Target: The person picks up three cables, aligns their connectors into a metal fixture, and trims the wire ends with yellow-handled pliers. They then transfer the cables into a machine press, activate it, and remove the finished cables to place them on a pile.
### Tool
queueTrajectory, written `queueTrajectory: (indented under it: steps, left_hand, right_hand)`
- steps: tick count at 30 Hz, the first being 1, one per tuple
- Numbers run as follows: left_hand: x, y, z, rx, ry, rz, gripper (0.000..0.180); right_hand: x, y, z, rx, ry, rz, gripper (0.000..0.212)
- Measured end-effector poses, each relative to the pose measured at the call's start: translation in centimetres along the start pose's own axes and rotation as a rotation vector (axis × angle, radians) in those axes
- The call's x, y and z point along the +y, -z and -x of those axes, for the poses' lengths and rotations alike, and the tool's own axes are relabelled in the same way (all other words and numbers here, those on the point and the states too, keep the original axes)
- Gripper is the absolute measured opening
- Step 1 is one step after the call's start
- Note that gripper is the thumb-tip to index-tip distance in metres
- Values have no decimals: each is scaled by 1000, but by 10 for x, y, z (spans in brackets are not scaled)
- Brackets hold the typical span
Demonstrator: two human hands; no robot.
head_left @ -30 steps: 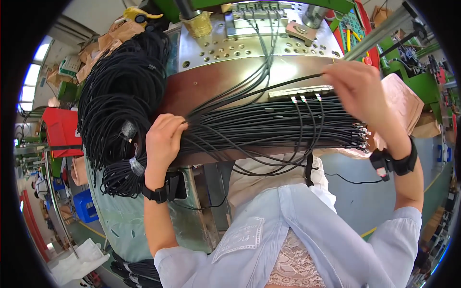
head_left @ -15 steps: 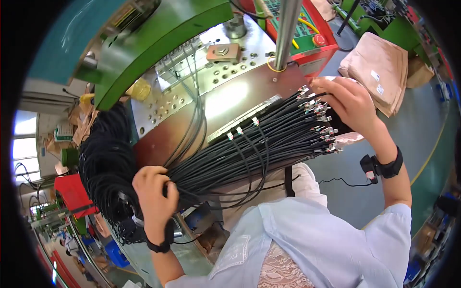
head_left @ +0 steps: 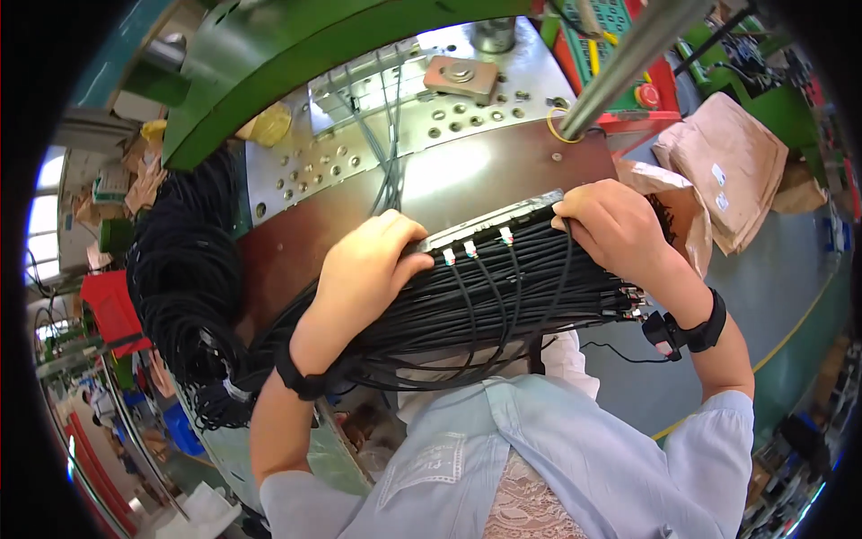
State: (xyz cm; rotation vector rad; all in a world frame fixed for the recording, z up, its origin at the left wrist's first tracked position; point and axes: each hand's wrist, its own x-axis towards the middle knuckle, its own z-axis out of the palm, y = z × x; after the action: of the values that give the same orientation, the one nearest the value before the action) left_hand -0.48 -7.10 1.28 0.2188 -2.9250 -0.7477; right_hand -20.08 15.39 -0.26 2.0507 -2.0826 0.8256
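Observation:
A long narrow metal bar [head_left: 492,221] lies on the brown bench plate, with three black cables fitted along its near side, their stripped ends showing white and coloured wires. My left hand [head_left: 364,268] grips the bar's left end between thumb and fingers. At the bar's right end, my right hand [head_left: 620,226] pinches a black cable [head_left: 566,269] that hangs down toward me; its tip is hidden by the fingers. Below both hands spreads a thick bundle of black cables [head_left: 422,314], with metal-tipped ends [head_left: 633,301] at the right.
A green press frame [head_left: 296,76] arches over a drilled metal plate [head_left: 359,148] with grey cables across it. Coiled black cables [head_left: 184,260] hang at left. A steel post [head_left: 620,76] and a red-edged control box [head_left: 642,94] stand at far right, near brown paper sacks [head_left: 723,171].
My left hand has moved from the cable bundle up to the bar's left end. My right hand has moved left from the cable ends to the bar's right end, bringing a cable.

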Motion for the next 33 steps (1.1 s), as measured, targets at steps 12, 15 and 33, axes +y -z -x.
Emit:
queueTrajectory:
  steps: [12, 15, 33]
  left_hand:
    - [-14, -7, 3, 41, 48, 66, 13]
    - [-15, -7, 3, 42, 51, 75, 14]
    - [-20, -2, 7, -14, 127, 143, 16]
  right_hand:
    - [-5, -33, -21, -6, -309, -394, 16]
    - [-7, -26, -28, -113, -305, -336, 16]
    - [-20, -9, -51, -411, -227, -62, 15]
